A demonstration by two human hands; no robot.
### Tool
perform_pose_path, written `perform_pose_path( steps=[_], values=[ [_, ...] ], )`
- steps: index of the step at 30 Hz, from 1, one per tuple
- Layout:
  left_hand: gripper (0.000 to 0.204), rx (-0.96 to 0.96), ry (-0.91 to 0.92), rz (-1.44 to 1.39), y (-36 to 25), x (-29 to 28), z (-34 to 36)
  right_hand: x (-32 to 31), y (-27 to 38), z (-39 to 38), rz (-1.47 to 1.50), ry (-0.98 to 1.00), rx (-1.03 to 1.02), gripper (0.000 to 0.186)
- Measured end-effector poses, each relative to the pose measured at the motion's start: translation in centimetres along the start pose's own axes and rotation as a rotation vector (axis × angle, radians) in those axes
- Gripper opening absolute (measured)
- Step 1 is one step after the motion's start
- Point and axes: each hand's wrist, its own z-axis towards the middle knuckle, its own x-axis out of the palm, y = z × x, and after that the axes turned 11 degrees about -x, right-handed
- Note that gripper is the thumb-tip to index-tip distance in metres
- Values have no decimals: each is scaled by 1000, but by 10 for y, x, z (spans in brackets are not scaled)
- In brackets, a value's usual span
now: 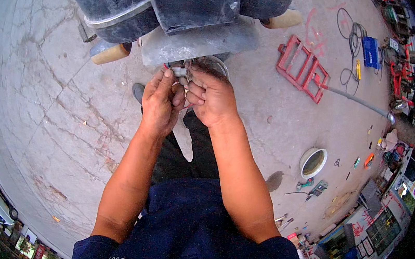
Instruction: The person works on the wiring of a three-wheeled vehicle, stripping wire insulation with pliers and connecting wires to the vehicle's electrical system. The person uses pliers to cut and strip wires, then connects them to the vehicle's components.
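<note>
Thumb + fingers of L hand (160, 103) were pinched narrow on a small white fitting (179, 72), w/ a bit of red at its L end. R hand (216, 100) was right beside it, fingers curled in; couldn't tell exactly what they gripped, as view there was part-blocked. Fitting sat btwn both hands, just below the edge of a clear-plastic-covered panel (198, 42), w/ black padded box (195, 5) above that. Dark shoe (138, 92) showed L of the hands, on concrete floor (39, 91). Off to R: red metal frame (304, 69) w/ grey pole (360, 100), blue box (371, 52) nr a looped black cable (355, 36). Lower R: round pale-rimmed tub (303, 160), green power tool (306, 184) just below it.
</note>
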Motion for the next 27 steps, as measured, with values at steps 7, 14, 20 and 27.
perform_pose_path(
  steps=[7,14,20,27],
  values=[
    [22,485,-413,890,-10,8,-13,-7,-3,7,-487,-63,-312,12],
    [13,450,-306,1220,-34,39,2,-16,-18,9,-498,-97,-346,13],
    [13,329,-232,628,-32,40,21,3,-11,-2,-448,-131,-348,18],
    [9,198,-324,491,-24,42,15,3,-14,4,-414,-283,-362,17]
  ],
)
